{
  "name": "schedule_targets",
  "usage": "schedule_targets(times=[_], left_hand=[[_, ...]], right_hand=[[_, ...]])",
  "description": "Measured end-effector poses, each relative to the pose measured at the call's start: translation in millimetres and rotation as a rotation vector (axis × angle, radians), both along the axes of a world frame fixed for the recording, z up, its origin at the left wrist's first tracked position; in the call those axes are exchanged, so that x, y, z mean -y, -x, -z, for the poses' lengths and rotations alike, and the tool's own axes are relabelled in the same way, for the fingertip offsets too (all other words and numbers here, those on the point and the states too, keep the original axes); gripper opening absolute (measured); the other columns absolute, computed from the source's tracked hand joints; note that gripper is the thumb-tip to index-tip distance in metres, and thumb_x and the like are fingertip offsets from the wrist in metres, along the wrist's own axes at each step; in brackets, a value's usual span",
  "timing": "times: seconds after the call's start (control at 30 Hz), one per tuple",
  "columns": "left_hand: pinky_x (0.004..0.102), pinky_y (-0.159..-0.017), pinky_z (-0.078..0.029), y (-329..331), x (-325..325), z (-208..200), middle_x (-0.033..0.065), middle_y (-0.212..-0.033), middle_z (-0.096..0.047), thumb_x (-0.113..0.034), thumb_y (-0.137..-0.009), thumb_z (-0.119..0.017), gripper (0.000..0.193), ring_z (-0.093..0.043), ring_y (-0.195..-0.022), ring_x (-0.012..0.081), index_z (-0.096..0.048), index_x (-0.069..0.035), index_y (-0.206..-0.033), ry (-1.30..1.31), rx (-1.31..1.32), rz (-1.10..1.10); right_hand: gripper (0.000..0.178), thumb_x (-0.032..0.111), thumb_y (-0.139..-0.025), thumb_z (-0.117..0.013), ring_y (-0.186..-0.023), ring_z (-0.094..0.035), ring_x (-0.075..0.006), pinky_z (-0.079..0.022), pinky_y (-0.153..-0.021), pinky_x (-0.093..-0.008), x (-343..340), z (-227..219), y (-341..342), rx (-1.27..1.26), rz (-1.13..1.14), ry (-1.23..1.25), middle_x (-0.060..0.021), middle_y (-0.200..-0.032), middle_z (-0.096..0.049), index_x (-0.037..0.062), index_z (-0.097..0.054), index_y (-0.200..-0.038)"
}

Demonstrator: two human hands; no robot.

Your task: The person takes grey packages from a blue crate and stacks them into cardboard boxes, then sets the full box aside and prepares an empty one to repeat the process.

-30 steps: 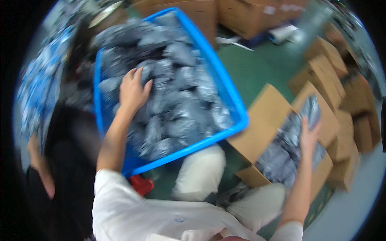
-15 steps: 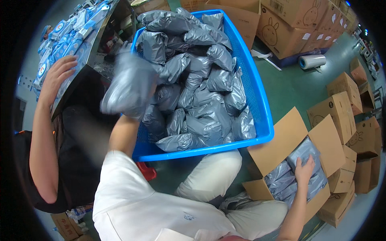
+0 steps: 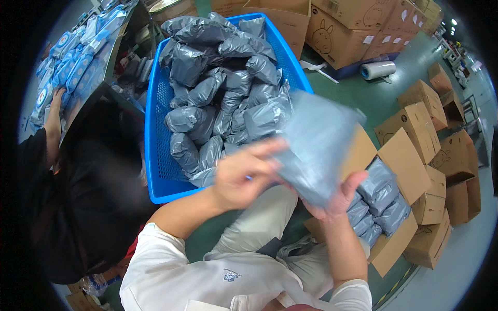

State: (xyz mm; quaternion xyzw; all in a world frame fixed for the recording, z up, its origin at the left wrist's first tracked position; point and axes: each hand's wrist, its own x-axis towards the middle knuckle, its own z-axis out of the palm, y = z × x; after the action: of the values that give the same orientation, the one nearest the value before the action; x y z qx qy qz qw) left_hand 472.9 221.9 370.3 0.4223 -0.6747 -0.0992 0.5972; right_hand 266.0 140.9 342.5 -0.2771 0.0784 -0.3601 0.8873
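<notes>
A filled grey plastic mailer bag (image 3: 316,147), smeared by motion, is held up in front of me between both hands. My left hand (image 3: 246,173) is closed at its left edge, fingers blurred. Under its lower end, my right hand (image 3: 334,199) grips with the thumb sticking up. To the left stands a blue plastic basket (image 3: 151,140) heaped with similar grey bags (image 3: 199,93). At the lower right, an open cardboard box (image 3: 407,166) has several grey bags (image 3: 381,194) packed inside, partly hidden by my right hand.
At the left, a person in black (image 3: 93,197) reaches onto a table piled with blue-and-white packages (image 3: 78,57). Cardboard boxes (image 3: 415,129) line the right side, and stacked cartons (image 3: 358,36) stand at the back. A roll of clear film (image 3: 377,70) lies on the green floor.
The grey bag in my left hand has come from the basket's left side across to the right. My right hand has left the bags in the box and taken hold of it too.
</notes>
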Motion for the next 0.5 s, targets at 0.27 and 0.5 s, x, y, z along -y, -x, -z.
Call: schedule_targets(times=[0.27,0.5], left_hand=[[0.0466,-0.113,-0.037,-41.7,123.8,96.9,0.0260,-0.143,-0.050,-0.032,-0.083,-0.077,0.077,-0.047,-0.134,0.0417,-0.043,-0.005,-0.146,-0.462,0.615,-0.395],[0.0480,-0.105,-0.043,-95.1,163.2,191.2,0.0327,-0.136,-0.050,-0.036,-0.071,-0.083,0.113,-0.052,-0.125,0.0482,-0.013,-0.029,-0.160,-0.967,0.675,-0.261]], right_hand=[[0.059,0.032,-0.099,-0.050,-0.134,-0.048,-0.0287,-0.039,-0.112,-0.0427,-11.5,46.0,220.9,-0.303,0.765,-0.027,-0.0148,-0.148,-0.048,0.0019,-0.039,-0.149],[0.084,0.031,-0.084,-0.073,-0.126,-0.055,-0.0365,-0.043,-0.107,-0.0444,-36.0,21.7,346.2,-1.605,1.096,0.211,-0.0223,-0.142,-0.049,0.0101,-0.032,-0.155]])
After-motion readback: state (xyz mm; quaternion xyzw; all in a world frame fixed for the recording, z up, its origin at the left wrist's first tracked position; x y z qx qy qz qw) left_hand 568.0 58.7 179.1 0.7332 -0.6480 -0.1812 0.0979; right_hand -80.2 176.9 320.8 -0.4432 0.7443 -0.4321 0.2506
